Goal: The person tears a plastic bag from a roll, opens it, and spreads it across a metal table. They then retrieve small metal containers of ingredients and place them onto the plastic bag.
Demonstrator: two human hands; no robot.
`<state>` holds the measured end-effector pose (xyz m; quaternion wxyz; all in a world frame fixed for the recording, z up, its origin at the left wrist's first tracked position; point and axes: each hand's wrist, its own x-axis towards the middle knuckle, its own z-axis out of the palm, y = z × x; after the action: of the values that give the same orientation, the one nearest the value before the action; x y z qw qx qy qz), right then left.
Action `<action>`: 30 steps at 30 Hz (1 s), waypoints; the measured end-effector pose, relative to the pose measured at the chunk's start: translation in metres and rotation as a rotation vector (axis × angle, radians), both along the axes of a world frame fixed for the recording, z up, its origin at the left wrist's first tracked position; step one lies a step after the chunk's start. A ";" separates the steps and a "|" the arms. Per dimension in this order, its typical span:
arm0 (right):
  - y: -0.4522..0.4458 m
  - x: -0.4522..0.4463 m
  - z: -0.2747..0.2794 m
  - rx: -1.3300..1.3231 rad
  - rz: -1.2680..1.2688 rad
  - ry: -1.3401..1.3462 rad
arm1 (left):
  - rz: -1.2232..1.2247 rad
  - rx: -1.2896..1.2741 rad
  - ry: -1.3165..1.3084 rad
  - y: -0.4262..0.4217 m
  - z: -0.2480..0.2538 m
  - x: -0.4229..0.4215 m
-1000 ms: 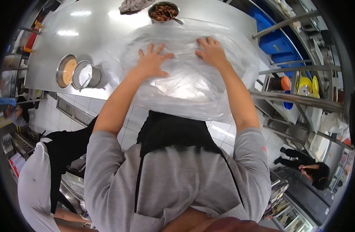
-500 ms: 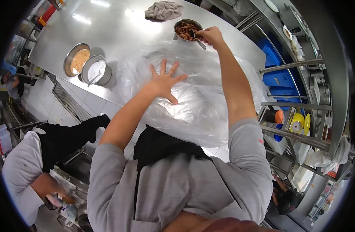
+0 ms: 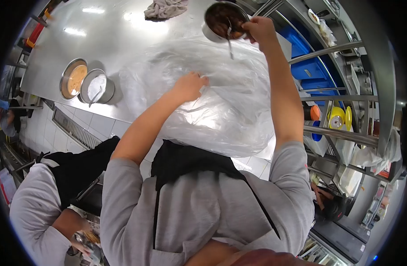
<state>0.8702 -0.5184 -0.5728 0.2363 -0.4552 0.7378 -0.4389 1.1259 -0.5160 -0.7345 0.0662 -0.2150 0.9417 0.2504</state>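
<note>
My right hand (image 3: 262, 30) grips the rim of a metal bowl (image 3: 208, 21), which is raised off the table and tilted. Dark brown chunks of food (image 3: 219, 20) lie inside, smeared by motion. A metal spoon (image 3: 230, 42) leans in the bowl, its handle sticking out over the near rim. Below, a large clear plastic bag (image 3: 230, 106) is spread across the front of the steel table (image 3: 119, 40). My left hand (image 3: 190, 87) is on the bag with its fingers curled into the plastic; the fingertips are partly hidden.
To the left, a metal bowl of orange-brown mixture (image 3: 77, 80) stands beside a pot of white powder (image 3: 97, 83) with a spoon. A crumpled cloth (image 3: 166, 9) lies at the back. Blue bins (image 3: 303, 48) and racks line the right. A co-worker (image 3: 39, 195) is at lower left.
My right hand has lifted the bowl with the spoon off the table and tilted it. My left hand has gone from spread flat to curled on the plastic bag.
</note>
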 end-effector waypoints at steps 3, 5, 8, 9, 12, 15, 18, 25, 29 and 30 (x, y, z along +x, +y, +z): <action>0.049 -0.010 0.005 0.161 -0.029 -0.025 | 0.048 -0.171 -0.129 -0.006 0.047 -0.003; 0.077 -0.019 -0.016 0.218 -0.099 -0.104 | 0.061 -0.196 -0.275 -0.005 0.065 -0.010; 0.101 -0.019 -0.046 0.267 -0.239 -0.196 | 0.088 -0.171 -0.394 -0.004 0.067 -0.016; 0.103 -0.020 -0.058 0.261 -0.272 -0.226 | 0.095 -0.152 -0.418 -0.004 0.067 -0.016; 0.098 -0.034 -0.091 0.313 -0.462 -0.218 | 0.076 -0.083 -0.414 -0.005 0.064 -0.009; 0.100 -0.063 -0.129 0.135 -0.453 -0.202 | 0.059 -0.089 -0.354 -0.006 0.052 0.003; 0.109 -0.055 -0.111 0.132 -0.294 -0.298 | 0.082 -0.103 -0.237 -0.001 0.051 0.020; 0.187 -0.011 -0.044 0.326 -0.119 -0.194 | 0.634 -0.501 0.888 0.001 0.092 0.173; 0.192 0.055 -0.013 0.425 0.244 -0.233 | 1.394 -0.606 0.382 -0.027 0.097 0.290; 0.186 0.069 -0.011 0.442 0.303 -0.240 | 1.439 -0.621 0.117 -0.040 0.082 0.306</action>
<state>0.9396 -0.3320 -0.5835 0.4780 -0.4425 0.7060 -0.2781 1.4318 -0.5557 -0.6528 -0.2251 -0.7671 0.5999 -0.0321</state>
